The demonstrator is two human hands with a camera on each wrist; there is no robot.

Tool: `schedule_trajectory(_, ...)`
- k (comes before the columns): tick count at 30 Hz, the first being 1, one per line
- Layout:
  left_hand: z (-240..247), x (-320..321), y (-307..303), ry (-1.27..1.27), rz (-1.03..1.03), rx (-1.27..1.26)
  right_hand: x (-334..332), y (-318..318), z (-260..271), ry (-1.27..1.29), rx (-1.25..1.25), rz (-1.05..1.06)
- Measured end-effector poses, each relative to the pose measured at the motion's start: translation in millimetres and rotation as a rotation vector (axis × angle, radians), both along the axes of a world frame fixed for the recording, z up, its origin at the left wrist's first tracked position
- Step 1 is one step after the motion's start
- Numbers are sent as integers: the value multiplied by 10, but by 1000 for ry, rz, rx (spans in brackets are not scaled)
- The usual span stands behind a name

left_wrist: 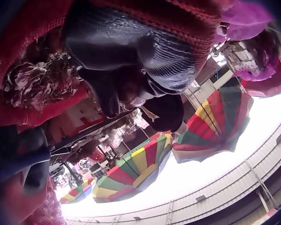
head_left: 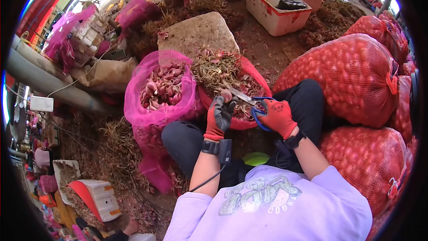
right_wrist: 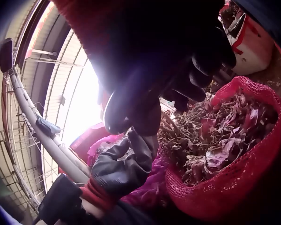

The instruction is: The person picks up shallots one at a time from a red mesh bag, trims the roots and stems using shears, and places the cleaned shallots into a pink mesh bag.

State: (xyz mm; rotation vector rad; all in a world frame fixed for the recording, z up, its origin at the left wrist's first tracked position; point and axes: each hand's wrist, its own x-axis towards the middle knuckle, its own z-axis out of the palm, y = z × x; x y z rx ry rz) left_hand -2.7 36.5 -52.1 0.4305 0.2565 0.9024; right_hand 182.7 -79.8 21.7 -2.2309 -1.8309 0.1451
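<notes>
My left hand (head_left: pixel 218 117), in a red glove with a dark coated palm, pinches a shallot (head_left: pixel 226 94) between thumb and fingers; the fingers partly hide it. My right hand (head_left: pixel 277 117), gloved alike, grips scissors by their blue handles (head_left: pixel 257 118). Their metal blades (head_left: pixel 242 96) point at the shallot, tips close beside the left fingertips. Below both hands stands a red mesh bag (right_wrist: pixel 225 197) full of dry stems and papery skins (right_wrist: pixel 220 136). A pink mesh bag (head_left: pixel 133 111) holding loose shallots (head_left: pixel 162 87) stands open left of the left hand.
A worn foam slab (head_left: pixel 198 33) with dry stalks on it lies beyond the bags. Large filled red mesh sacks (head_left: pixel 343 80) crowd the right side. A white foam box (head_left: pixel 278 11) stands at the back. Dry stalks (head_left: pixel 118 138) litter the ground at left.
</notes>
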Motion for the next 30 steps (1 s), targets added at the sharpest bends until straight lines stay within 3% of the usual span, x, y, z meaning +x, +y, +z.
schedule_trajectory(3,124,-12,-54,96,43,-56,58,60,-1,150,-127,-24)
schedule_trajectory(6,53,-59,20,93,27,-174,84,31,-117,125,151,69)
schedule_trajectory(9,-5,-106,-5,-109,2,-169,25,-42,-76,-39,164,103)
schedule_trajectory(12,39,-40,-42,110,141,-49,6,-103,-86,-102,173,124)
schedule_trajectory(18,5,-26,-112,185,247,69,78,-199,-156,-81,35,151)
schedule_trajectory(21,12,-43,-100,139,165,104,114,-216,-196,-27,93,237)
schedule_trajectory(25,139,-49,-137,18,46,10,90,-302,-122,197,75,184)
schedule_trajectory(28,92,-20,-203,210,142,227,134,-302,-159,335,15,165)
schedule_trajectory(30,110,1,-231,326,163,215,140,-295,-126,398,0,205)
